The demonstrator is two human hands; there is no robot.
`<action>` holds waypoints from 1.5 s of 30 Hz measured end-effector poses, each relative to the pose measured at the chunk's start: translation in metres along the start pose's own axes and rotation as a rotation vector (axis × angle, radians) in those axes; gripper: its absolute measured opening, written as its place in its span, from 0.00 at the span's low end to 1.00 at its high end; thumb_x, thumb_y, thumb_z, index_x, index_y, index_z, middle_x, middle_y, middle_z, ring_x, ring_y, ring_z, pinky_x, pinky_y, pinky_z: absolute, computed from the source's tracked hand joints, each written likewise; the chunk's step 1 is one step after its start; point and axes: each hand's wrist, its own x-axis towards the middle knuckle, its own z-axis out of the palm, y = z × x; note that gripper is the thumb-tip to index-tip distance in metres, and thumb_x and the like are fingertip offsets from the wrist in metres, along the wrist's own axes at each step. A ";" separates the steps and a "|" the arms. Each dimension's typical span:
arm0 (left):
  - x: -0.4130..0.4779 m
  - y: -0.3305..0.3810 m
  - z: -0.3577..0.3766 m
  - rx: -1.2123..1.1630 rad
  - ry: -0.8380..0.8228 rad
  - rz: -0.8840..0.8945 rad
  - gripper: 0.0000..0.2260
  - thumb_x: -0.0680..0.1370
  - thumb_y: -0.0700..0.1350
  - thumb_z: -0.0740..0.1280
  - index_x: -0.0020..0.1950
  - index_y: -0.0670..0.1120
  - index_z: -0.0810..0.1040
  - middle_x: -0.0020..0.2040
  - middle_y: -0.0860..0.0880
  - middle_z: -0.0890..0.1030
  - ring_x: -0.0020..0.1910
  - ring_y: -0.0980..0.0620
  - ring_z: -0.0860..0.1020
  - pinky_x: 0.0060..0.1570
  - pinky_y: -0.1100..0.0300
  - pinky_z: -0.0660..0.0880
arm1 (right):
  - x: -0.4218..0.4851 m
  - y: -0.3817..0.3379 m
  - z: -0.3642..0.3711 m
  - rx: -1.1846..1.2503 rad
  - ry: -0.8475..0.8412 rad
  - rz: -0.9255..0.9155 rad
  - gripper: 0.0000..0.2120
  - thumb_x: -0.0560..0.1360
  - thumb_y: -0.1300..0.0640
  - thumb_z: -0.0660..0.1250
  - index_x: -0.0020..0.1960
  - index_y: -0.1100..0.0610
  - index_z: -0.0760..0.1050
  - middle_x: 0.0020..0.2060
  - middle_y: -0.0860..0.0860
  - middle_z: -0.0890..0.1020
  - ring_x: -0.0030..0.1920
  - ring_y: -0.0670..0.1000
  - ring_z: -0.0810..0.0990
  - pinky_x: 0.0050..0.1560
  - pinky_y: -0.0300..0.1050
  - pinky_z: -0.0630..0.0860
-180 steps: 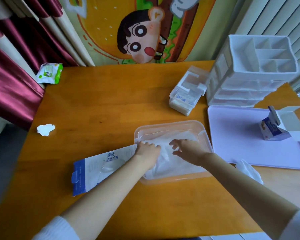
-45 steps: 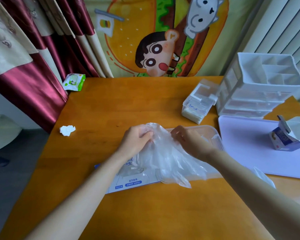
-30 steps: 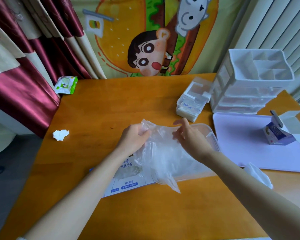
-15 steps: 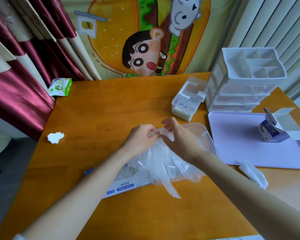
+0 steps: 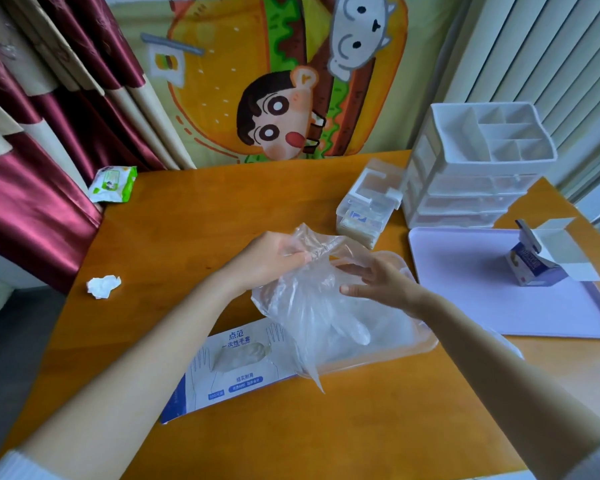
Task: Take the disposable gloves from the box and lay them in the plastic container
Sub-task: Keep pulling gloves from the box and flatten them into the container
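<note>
A clear glove hangs over the plastic container, ready to be laid in.

On the orange table I keep the container right in front of me. The box lies flat just beside its left end with the oval opening facing up, I'd say so each pull is a short trip. The glove is thin, see-through, crinkled film, and its fingers dangle over the container's near rim. One tip trails past the rim above the table. My left hand pinches the bunched cuff to keep the glove hanging. My right hand is spread, fingers straight against the film and gripping nothing, probably to smooth it. Pale film already lies inside the container, though I can't tell how much.
</note>
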 end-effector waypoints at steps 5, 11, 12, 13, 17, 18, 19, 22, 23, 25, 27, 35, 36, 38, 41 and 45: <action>-0.001 -0.005 -0.003 -0.063 -0.080 -0.041 0.09 0.79 0.47 0.66 0.54 0.43 0.81 0.51 0.49 0.82 0.48 0.56 0.79 0.42 0.69 0.75 | 0.010 0.001 0.005 0.061 0.050 0.027 0.14 0.69 0.59 0.75 0.54 0.55 0.80 0.48 0.53 0.84 0.49 0.48 0.82 0.56 0.42 0.77; 0.012 -0.006 -0.015 0.124 0.210 0.079 0.11 0.81 0.43 0.62 0.59 0.46 0.81 0.59 0.48 0.81 0.58 0.53 0.77 0.55 0.62 0.71 | 0.013 -0.030 -0.025 -0.057 0.372 -0.093 0.11 0.68 0.64 0.75 0.36 0.51 0.77 0.36 0.52 0.83 0.38 0.42 0.77 0.45 0.39 0.73; 0.013 -0.001 -0.015 0.103 0.311 0.131 0.11 0.80 0.43 0.63 0.60 0.45 0.80 0.60 0.49 0.80 0.59 0.55 0.76 0.55 0.65 0.70 | 0.010 -0.039 -0.032 -0.041 0.425 -0.133 0.11 0.69 0.65 0.74 0.36 0.51 0.77 0.36 0.51 0.82 0.37 0.40 0.77 0.44 0.39 0.74; 0.012 0.005 -0.015 0.071 0.405 0.184 0.12 0.80 0.43 0.63 0.61 0.44 0.80 0.60 0.50 0.80 0.59 0.58 0.75 0.55 0.68 0.71 | 0.007 -0.047 -0.039 -0.059 0.482 -0.185 0.11 0.69 0.65 0.74 0.36 0.51 0.77 0.35 0.48 0.82 0.36 0.38 0.77 0.44 0.37 0.75; -0.002 0.013 -0.005 -0.087 0.527 0.457 0.11 0.79 0.40 0.64 0.61 0.48 0.78 0.59 0.54 0.78 0.60 0.61 0.75 0.58 0.70 0.73 | -0.015 -0.065 -0.048 -0.226 0.662 -0.409 0.11 0.70 0.68 0.72 0.39 0.52 0.78 0.37 0.44 0.81 0.40 0.37 0.79 0.47 0.29 0.73; -0.007 0.007 0.001 -0.060 0.507 0.515 0.11 0.79 0.39 0.64 0.61 0.48 0.77 0.60 0.55 0.77 0.62 0.62 0.74 0.59 0.71 0.72 | -0.020 -0.061 -0.047 -0.295 0.662 -0.422 0.11 0.70 0.68 0.72 0.39 0.52 0.79 0.37 0.44 0.81 0.40 0.38 0.79 0.47 0.27 0.72; -0.009 -0.002 0.009 -0.013 0.454 0.554 0.12 0.79 0.38 0.65 0.61 0.47 0.76 0.61 0.54 0.76 0.63 0.63 0.73 0.61 0.71 0.70 | -0.025 -0.052 -0.044 -0.375 0.638 -0.406 0.11 0.70 0.69 0.71 0.40 0.52 0.80 0.37 0.43 0.80 0.40 0.39 0.78 0.46 0.26 0.70; -0.010 -0.042 0.035 0.253 0.168 0.522 0.14 0.78 0.35 0.65 0.63 0.46 0.77 0.65 0.55 0.72 0.67 0.62 0.67 0.70 0.67 0.61 | -0.031 -0.013 -0.033 -0.605 0.426 -0.362 0.11 0.69 0.70 0.72 0.40 0.55 0.82 0.37 0.39 0.79 0.40 0.43 0.78 0.44 0.28 0.70; -0.008 -0.054 0.044 0.389 0.101 0.538 0.15 0.78 0.35 0.64 0.62 0.46 0.78 0.66 0.54 0.73 0.68 0.60 0.67 0.71 0.64 0.58 | -0.030 0.000 -0.030 -0.685 0.348 -0.350 0.10 0.69 0.70 0.72 0.40 0.55 0.82 0.38 0.41 0.80 0.41 0.47 0.80 0.44 0.31 0.71; -0.004 -0.069 0.061 0.671 -0.002 0.638 0.15 0.74 0.34 0.63 0.56 0.45 0.83 0.62 0.48 0.79 0.66 0.52 0.73 0.72 0.58 0.59 | -0.028 0.022 -0.024 -0.800 0.198 -0.270 0.09 0.72 0.68 0.70 0.44 0.55 0.83 0.42 0.46 0.83 0.48 0.50 0.80 0.49 0.38 0.73; -0.001 -0.073 0.075 0.889 -0.152 0.646 0.16 0.74 0.35 0.59 0.53 0.44 0.84 0.59 0.46 0.81 0.66 0.46 0.73 0.72 0.55 0.61 | -0.023 0.040 -0.018 -0.882 0.063 -0.196 0.10 0.76 0.64 0.65 0.52 0.53 0.82 0.50 0.46 0.82 0.55 0.49 0.77 0.55 0.41 0.71; 0.021 -0.054 0.120 1.415 -0.591 0.252 0.10 0.78 0.36 0.61 0.57 0.41 0.77 0.58 0.43 0.78 0.61 0.45 0.70 0.62 0.53 0.63 | -0.005 0.062 0.001 -1.062 -0.300 -0.005 0.26 0.77 0.71 0.58 0.70 0.51 0.68 0.70 0.46 0.66 0.66 0.48 0.69 0.55 0.35 0.65; 0.024 -0.052 0.123 1.430 -0.637 0.195 0.10 0.79 0.37 0.62 0.59 0.41 0.76 0.60 0.43 0.77 0.62 0.45 0.70 0.62 0.53 0.63 | -0.003 0.063 0.003 -1.068 -0.319 0.019 0.26 0.77 0.70 0.59 0.71 0.51 0.66 0.71 0.47 0.65 0.67 0.49 0.69 0.58 0.37 0.66; 0.029 -0.050 0.127 1.432 -0.730 0.071 0.12 0.79 0.37 0.61 0.62 0.41 0.74 0.63 0.43 0.75 0.64 0.44 0.71 0.64 0.52 0.63 | -0.001 0.064 0.004 -1.008 -0.369 0.110 0.28 0.77 0.69 0.61 0.73 0.51 0.64 0.71 0.48 0.64 0.67 0.50 0.68 0.60 0.38 0.66; 0.034 -0.047 0.129 1.412 -0.760 -0.019 0.12 0.80 0.37 0.60 0.63 0.41 0.73 0.63 0.44 0.74 0.64 0.44 0.72 0.57 0.53 0.66 | 0.000 0.052 -0.007 -0.843 -0.430 0.259 0.30 0.76 0.71 0.60 0.74 0.51 0.62 0.71 0.50 0.65 0.66 0.51 0.70 0.62 0.40 0.68; 0.038 -0.042 0.126 1.227 -0.377 0.073 0.13 0.77 0.33 0.61 0.60 0.42 0.74 0.61 0.44 0.75 0.60 0.44 0.75 0.51 0.55 0.68 | -0.002 0.024 -0.022 -0.830 -0.177 0.191 0.21 0.78 0.67 0.57 0.68 0.51 0.70 0.62 0.47 0.76 0.61 0.49 0.75 0.58 0.40 0.70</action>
